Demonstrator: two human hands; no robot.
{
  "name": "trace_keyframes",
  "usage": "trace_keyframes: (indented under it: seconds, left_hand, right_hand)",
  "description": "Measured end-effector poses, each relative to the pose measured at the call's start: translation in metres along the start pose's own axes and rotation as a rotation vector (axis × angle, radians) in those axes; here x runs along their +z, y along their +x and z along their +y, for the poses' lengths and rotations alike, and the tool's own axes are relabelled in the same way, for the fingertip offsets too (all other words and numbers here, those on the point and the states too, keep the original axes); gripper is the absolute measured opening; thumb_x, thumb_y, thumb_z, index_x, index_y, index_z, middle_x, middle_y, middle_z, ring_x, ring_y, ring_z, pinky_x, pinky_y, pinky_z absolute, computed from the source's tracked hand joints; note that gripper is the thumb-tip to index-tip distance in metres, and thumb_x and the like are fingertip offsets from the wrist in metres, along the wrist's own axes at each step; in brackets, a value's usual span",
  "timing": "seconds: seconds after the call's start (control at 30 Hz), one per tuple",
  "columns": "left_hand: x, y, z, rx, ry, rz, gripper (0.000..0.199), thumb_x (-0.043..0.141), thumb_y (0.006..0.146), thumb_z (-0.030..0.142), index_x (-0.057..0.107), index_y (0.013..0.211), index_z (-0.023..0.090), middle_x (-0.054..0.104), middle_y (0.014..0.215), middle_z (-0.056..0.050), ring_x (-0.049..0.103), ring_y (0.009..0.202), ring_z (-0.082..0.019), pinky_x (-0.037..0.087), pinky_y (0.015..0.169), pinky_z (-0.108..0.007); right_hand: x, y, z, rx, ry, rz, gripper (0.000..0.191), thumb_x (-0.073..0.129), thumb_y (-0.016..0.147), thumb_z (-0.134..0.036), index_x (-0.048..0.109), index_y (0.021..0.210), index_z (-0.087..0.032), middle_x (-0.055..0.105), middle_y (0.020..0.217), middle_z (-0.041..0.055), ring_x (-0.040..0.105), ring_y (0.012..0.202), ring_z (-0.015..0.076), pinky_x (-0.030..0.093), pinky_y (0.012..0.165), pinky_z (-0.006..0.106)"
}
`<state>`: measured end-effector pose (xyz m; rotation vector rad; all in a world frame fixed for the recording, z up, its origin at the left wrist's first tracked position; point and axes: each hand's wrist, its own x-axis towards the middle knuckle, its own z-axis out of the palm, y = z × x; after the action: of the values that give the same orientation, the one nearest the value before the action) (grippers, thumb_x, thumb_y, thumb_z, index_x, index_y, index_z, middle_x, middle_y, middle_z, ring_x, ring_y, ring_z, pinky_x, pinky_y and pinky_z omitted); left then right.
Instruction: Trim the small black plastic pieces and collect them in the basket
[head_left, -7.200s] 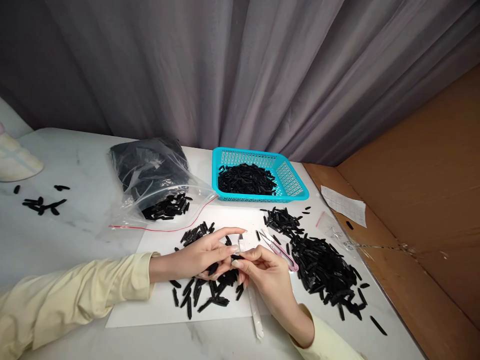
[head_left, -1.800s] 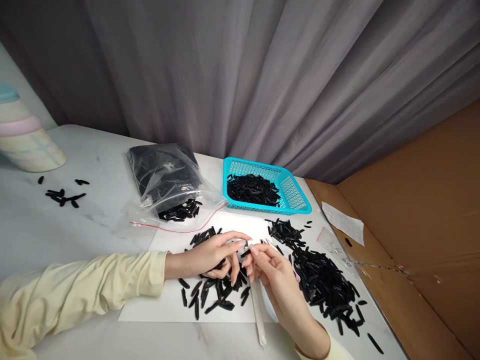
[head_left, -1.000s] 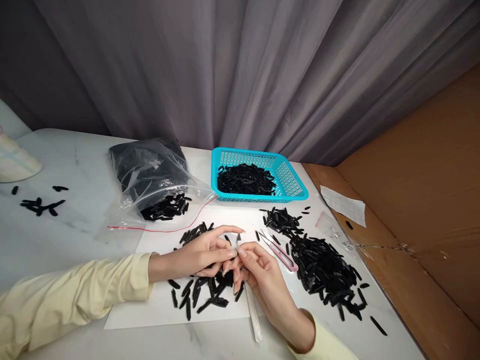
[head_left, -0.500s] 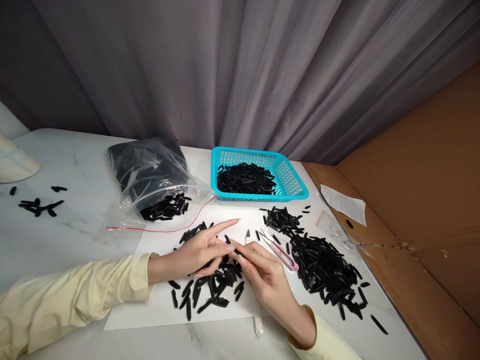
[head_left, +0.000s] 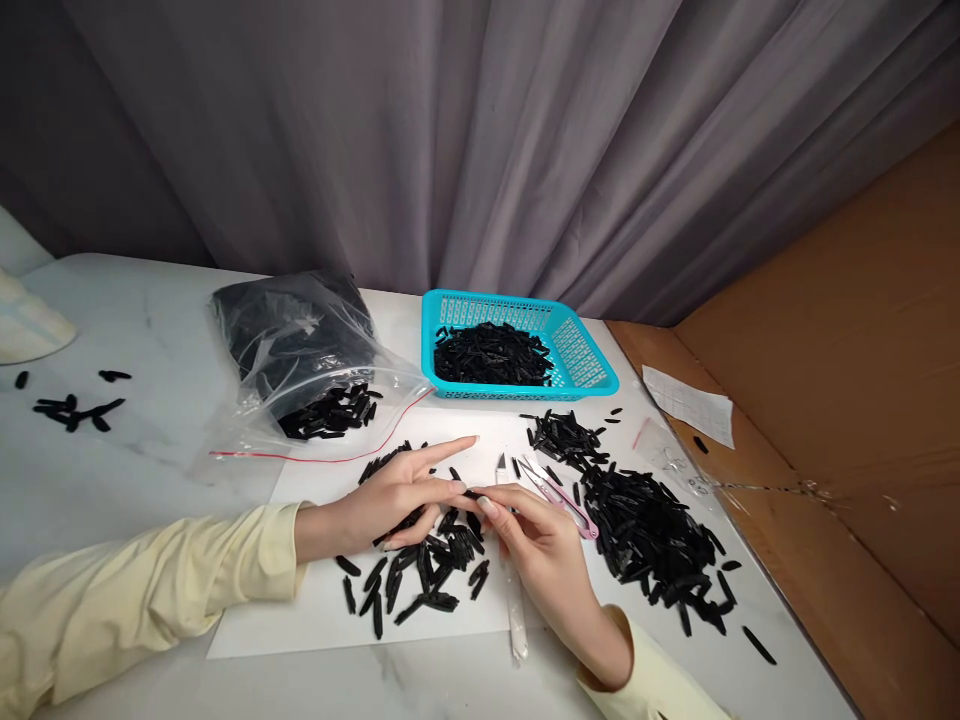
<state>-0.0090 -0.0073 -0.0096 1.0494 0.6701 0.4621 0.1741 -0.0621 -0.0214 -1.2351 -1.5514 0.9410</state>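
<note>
My left hand (head_left: 401, 495) reaches over a loose pile of thin black strips (head_left: 431, 570) on a white sheet (head_left: 300, 600). Its index finger points outward while the thumb and other fingers pinch the left end of a small black strip (head_left: 471, 493). From the other side, my right hand (head_left: 544, 545) grips the same piece between thumb and fingers. Most of that strip is hidden by fingertips. Partly under my right hand lies a craft knife (head_left: 516, 610), blade pointing away. Pink thread snips (head_left: 566, 505) rest just beyond, beside a bigger heap of black strips (head_left: 652, 540).
A blue plastic basket (head_left: 600, 365) full of black strips stands at the back. Left of it, a clear zip bag (head_left: 300, 330) spills more strips. A few strips (head_left: 79, 412) lie at far left. Paper (head_left: 690, 400) and a cardboard wall (head_left: 825, 350) border the right.
My right hand has shifted slightly, its fingers straighter along the strip, and more of the craft knife shows. My left hand stays nearly in place, still pinching.
</note>
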Motion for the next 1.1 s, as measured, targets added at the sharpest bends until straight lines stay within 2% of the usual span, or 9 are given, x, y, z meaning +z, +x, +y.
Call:
trace_keyframes:
  seconds: [0.17,0.33,0.5,0.73,0.9,1.03,1.1]
  left_hand:
    - [-0.0006,0.0000,0.0002,0.037,0.008,0.018,0.068,0.052,0.087,0.027,0.021,0.145,0.013,0.054,0.038,0.006,0.030,0.024,-0.004,0.018,0.033,-0.015]
    - [0.0007,-0.0004,0.0024,0.038,0.010,0.028,0.065,0.051,0.088,0.026,0.022,0.145,0.012,0.052,0.038,0.007,0.030,0.025,-0.004,0.017,0.033,-0.016]
    - [0.0012,-0.0013,0.0029,0.050,0.007,0.023,0.066,0.052,0.088,0.025,0.023,0.145,0.011,0.045,0.034,0.011,0.028,0.025,-0.004,0.024,0.037,-0.018]
    - [0.0027,-0.0020,0.0039,0.066,0.030,0.024,0.067,0.052,0.087,0.026,0.022,0.145,0.009,0.040,0.032,0.013,0.025,0.025,-0.003,0.032,0.041,-0.019]
    - [0.0019,-0.0021,0.0028,0.065,0.044,0.025,0.066,0.052,0.088,0.027,0.023,0.145,0.011,0.038,0.032,0.013,0.024,0.025,-0.003,0.022,0.035,-0.016]
    - [0.0005,-0.0014,0.0017,0.051,0.050,0.020,0.068,0.055,0.086,0.028,0.024,0.145,0.015,0.049,0.040,0.008,0.026,0.025,-0.003,0.016,0.032,-0.016]
    - [0.0002,-0.0010,0.0013,0.049,0.046,0.027,0.068,0.056,0.085,0.028,0.025,0.144,0.016,0.050,0.043,0.008,0.027,0.025,-0.003,0.016,0.032,-0.015]
  right_hand:
    - [-0.0002,-0.0004,-0.0012,-0.006,-0.040,-0.014,0.018,0.055,0.088,-0.022,0.072,0.094,-0.019,0.070,0.080,0.0058,0.062,0.065,0.0158,0.049,0.060,0.026]
    - [0.0002,-0.0001,-0.0014,0.024,-0.020,-0.034,0.022,0.052,0.089,-0.023,0.070,0.099,-0.016,0.068,0.077,0.0068,0.061,0.061,0.0153,0.047,0.054,0.026]
    - [0.0002,-0.0005,-0.0009,0.044,0.002,-0.045,0.023,0.052,0.089,-0.025,0.070,0.100,-0.016,0.065,0.074,0.0062,0.054,0.051,0.0124,0.042,0.046,0.025]
    - [0.0002,-0.0010,-0.0018,0.039,0.004,-0.050,0.023,0.052,0.089,-0.025,0.070,0.100,-0.017,0.066,0.075,0.0064,0.054,0.052,0.0124,0.043,0.047,0.025]
    - [0.0004,-0.0006,-0.0021,0.051,0.010,-0.050,0.022,0.054,0.088,-0.025,0.070,0.100,-0.016,0.067,0.077,0.0072,0.057,0.057,0.0138,0.044,0.047,0.024]
    - [0.0006,-0.0005,-0.0005,0.046,0.024,-0.039,0.020,0.055,0.088,-0.025,0.070,0.099,-0.018,0.067,0.078,0.0067,0.059,0.060,0.0143,0.046,0.047,0.023]
    - [0.0010,-0.0007,0.0000,0.053,0.041,-0.041,0.021,0.055,0.087,-0.025,0.070,0.101,-0.019,0.068,0.081,0.0071,0.060,0.061,0.0142,0.046,0.046,0.023]
